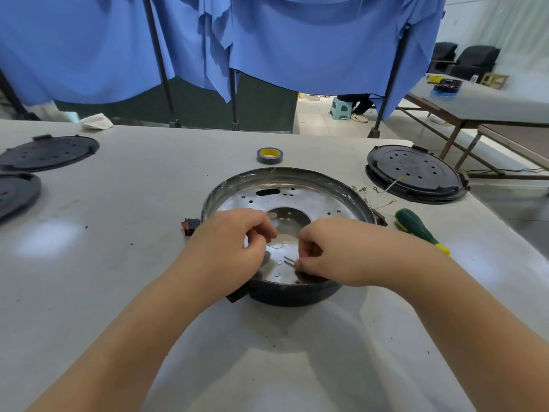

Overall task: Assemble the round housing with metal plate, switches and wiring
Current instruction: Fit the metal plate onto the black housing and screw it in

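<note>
Round housing (297,292): metal plate (300,200) seated under your hands. Left hand (234,245) curled, contents unclear; right hand (323,251) pinches a small pin (288,260). Wiring (374,197) beyond your right still loose.

Bright overhead light, table (118,203) glare, edges warped.

Metal plate (312,197) in round housing (297,294); tape roll (269,155) behind, screwdriver (417,228) right.
</note>
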